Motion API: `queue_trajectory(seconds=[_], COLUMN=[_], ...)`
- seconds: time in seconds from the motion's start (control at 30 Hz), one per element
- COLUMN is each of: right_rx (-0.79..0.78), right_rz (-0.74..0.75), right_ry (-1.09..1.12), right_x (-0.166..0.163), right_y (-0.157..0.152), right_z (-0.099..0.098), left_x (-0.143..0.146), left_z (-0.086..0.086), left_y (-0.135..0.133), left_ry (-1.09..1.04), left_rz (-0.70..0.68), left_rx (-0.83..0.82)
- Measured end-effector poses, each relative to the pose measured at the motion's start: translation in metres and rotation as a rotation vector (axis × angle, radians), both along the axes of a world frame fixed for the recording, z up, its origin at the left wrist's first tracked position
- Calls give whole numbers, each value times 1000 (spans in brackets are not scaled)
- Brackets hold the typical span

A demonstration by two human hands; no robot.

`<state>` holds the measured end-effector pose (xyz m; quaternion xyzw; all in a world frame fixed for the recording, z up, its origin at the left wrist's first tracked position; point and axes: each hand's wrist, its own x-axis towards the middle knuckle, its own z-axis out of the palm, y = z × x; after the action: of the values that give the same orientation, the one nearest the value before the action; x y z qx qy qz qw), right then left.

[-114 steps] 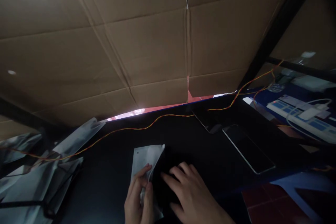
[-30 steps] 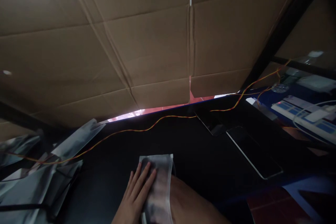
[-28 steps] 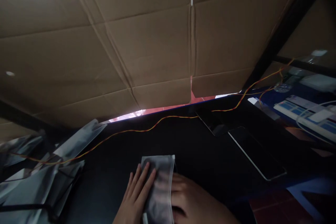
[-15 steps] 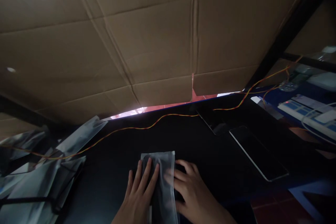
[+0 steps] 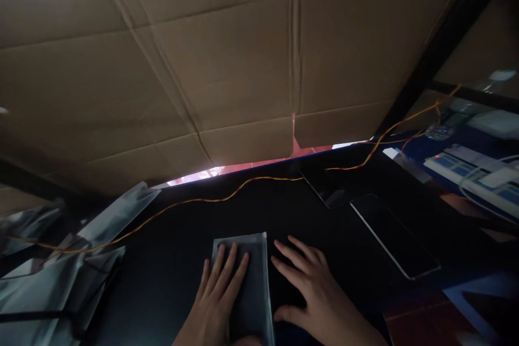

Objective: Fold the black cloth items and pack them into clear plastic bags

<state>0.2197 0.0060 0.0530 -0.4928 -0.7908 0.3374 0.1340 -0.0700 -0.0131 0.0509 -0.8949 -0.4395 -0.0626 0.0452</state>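
A translucent zip bag lies flat on the black table in front of me, with a pale strip along its right edge. My left hand rests on the bag's left part, fingers stretched out and somewhat spread. Just right of the bag, my right hand hovers or rests with fingers apart, holding nothing; whether it touches the table I cannot tell. The lower end of the bag runs out of the picture.
More translucent bags are piled at the left. Two dark phones, one larger and one smaller, lie to the right. A red-yellow twisted wire crosses the back. Beyond stands a cardboard wall; a power strip sits far right.
My right hand has moved off the bag's right edge to the right, its fingers spreading. The left hand stays on the bag, which looks flatter now. The view has shifted slightly.
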Motion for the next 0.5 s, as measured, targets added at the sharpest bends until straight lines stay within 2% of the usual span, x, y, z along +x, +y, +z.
queue_trajectory(seconds=[0.2,0.33,0.4,0.5], right_rx=[70,73,103,162], right_rz=[4,5,-116,-321], right_ry=[-57,84,193,269], right_x=[-33,-17,-3,5], right_y=[4,8,13,27], right_z=[3,0,-3,-5], left_x=[14,7,4,14], left_z=[-11,-7,2,19], left_y=[0,2,8,27], left_ry=[22,-10,-100,-310], left_rz=[-5,-8,32,212], left_rx=[59,32,-32,-152])
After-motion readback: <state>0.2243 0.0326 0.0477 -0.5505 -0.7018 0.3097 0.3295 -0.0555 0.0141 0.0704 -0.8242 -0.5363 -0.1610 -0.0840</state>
